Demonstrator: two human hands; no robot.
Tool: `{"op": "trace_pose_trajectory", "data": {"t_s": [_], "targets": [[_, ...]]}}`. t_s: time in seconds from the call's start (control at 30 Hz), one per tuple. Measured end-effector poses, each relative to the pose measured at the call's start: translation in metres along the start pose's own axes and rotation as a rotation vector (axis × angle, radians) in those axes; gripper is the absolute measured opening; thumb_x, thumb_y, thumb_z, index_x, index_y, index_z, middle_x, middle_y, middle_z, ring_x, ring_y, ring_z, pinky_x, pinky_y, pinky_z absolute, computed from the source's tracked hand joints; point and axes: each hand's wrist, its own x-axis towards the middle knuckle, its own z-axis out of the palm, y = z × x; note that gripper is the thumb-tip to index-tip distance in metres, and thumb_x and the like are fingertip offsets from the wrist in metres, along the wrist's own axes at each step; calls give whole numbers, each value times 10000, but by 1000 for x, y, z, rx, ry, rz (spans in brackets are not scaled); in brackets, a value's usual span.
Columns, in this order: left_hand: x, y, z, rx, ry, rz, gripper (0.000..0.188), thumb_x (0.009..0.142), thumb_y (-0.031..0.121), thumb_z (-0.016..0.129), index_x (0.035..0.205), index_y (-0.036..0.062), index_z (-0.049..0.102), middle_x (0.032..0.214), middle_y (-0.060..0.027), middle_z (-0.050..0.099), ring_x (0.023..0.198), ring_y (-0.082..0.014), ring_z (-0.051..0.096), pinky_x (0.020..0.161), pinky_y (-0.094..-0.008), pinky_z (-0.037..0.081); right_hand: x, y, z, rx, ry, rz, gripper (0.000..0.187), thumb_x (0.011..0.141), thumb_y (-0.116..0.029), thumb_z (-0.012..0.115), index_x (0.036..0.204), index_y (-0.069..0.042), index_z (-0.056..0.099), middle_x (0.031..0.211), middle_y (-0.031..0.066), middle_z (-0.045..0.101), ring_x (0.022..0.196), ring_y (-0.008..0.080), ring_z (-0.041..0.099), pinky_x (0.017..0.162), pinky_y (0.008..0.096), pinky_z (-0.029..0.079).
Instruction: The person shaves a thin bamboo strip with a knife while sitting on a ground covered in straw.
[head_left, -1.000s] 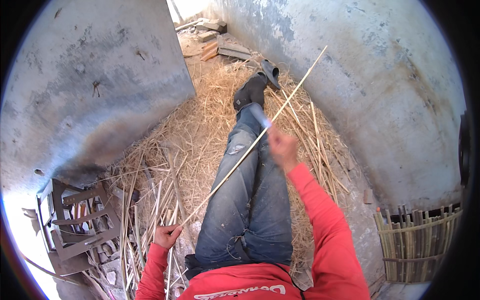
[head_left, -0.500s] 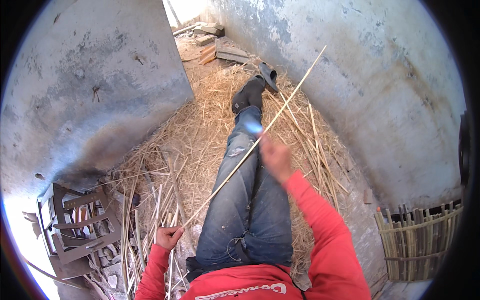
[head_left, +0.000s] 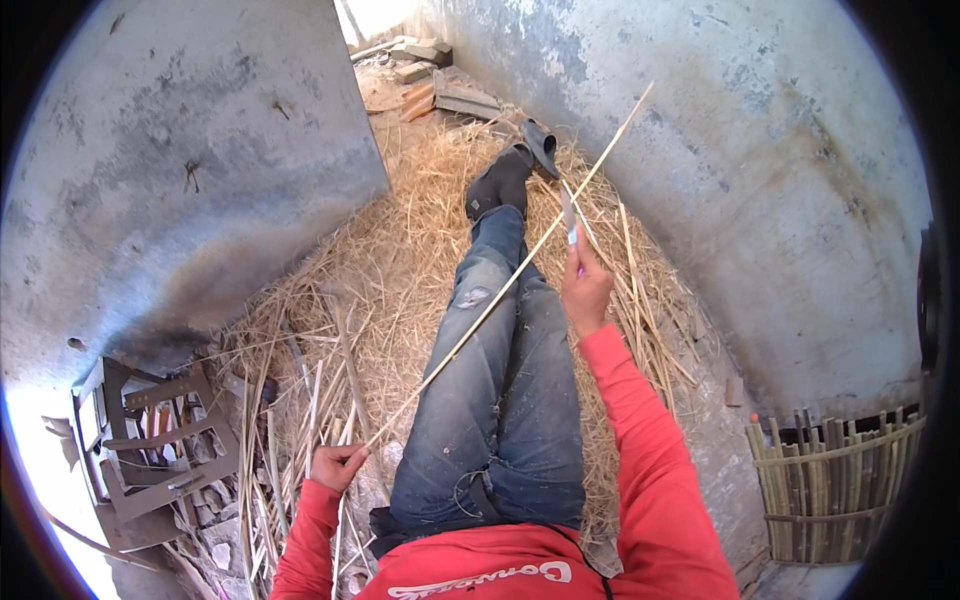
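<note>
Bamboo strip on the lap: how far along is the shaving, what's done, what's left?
Done: a woven basket stands at right, and shavings cover the floor. In hand: the left hand grips the near end of the long strip, and the right hand holds a knife against it. Left: loose strips lie beside the left hand. Share finished: cannot tell.

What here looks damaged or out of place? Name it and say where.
The jeans are torn at the left knee. Cut slivers and shavings litter the floor around the legs. A loose black shoe lies tipped beside the outstretched foot.
</note>
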Motion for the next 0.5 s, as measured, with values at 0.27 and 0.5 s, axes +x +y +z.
{"op": "trace_pose_trajectory", "data": {"t_s": [0.27,0.5], "targets": [[-13,-4,-16,52,21,-41,251,929,186,768,1035,-41,775,784,-57,746,720,-73,629,652,-265,516,35,7,-24,155,-178,-15,361,1008,-183,611,1361,-125,660,650,154,622,521,110,510,517,347,434],[0,10,-18,23,-20,-59,260,929,185,768,1049,-45,772,865,-92,770,787,-96,669,715,-261,538,18,-4,-15,133,-257,-17,349,1001,-187,626,1344,-149,676,616,137,627,506,89,472,502,337,408]]}}
